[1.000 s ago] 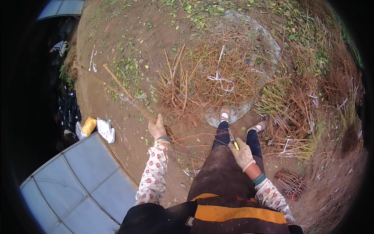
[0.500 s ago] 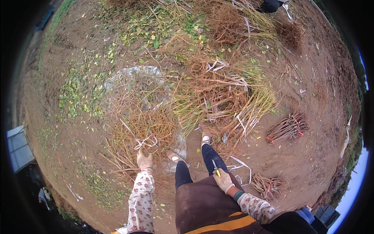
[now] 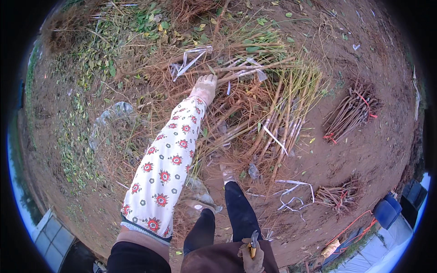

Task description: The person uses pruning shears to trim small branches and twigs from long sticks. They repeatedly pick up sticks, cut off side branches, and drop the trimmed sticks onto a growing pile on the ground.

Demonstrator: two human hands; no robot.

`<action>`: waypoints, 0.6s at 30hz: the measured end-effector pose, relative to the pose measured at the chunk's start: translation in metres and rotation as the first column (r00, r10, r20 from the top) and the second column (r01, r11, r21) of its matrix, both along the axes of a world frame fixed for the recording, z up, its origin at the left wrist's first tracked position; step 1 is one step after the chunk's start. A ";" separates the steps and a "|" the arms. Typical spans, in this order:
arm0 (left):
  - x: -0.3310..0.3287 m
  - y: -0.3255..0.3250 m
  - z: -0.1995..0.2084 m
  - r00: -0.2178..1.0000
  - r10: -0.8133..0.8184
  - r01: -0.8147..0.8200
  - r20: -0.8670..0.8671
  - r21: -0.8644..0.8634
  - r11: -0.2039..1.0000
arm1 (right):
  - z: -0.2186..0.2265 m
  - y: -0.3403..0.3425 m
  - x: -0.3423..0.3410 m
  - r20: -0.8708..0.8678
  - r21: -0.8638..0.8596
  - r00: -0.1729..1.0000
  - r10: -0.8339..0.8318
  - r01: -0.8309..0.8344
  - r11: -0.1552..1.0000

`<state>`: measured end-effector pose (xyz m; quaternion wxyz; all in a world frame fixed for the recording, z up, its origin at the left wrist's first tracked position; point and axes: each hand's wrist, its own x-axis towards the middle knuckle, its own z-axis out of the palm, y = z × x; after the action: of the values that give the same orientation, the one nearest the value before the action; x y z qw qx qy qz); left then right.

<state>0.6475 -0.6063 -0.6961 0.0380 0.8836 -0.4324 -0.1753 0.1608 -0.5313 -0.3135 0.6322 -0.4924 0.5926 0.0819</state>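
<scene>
With the left hand, touching the upper bundle of bare-root saplings near a white tie, with fingertips partly lost among roots and stems — impossible to tell whether closed on a stem or merely resting there. With the right hand, gripping a yellow-handled cutter in front of the brown apron, with the tip pointing forward. As for the upper bundle, lying on soil ahead of the right shoe, crowded against a lower bundle of saplings. In any lift or pull, could drag the lower bundle along because of roots apparently meshed between the two. Could also snap fine roots by tugging one stem against that tangle. With the white tie looking slack, might slip and let stems spill. With the cutter so near the dark trousers, could nick cloth or leg through a stumble — perhaps from catching a foot in the loose white ribbon, curled to the right, or from sliding on the clear plastic sheet beside the left shoe.
</scene>
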 end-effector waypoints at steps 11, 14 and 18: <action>-0.048 -0.064 0.033 0.920 0.350 -0.239 -0.175 0.457 0.857 | -0.004 -0.014 -0.001 -0.187 -0.123 0.944 0.273 -0.298 0.947; -0.073 -0.031 0.095 0.953 0.191 -0.107 -0.237 0.328 0.939 | -0.015 0.000 -0.019 -0.078 -0.065 0.983 0.164 -0.169 0.983; -0.129 0.040 0.223 0.887 0.164 -0.103 -0.432 0.162 0.981 | -0.023 -0.004 -0.032 -0.027 0.203 0.983 -0.183 0.184 0.962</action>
<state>0.5185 -0.5666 -0.4735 0.0878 0.8487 -0.3377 -0.3974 0.1292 -0.5351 -0.3361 0.6819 -0.3675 0.6267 0.0854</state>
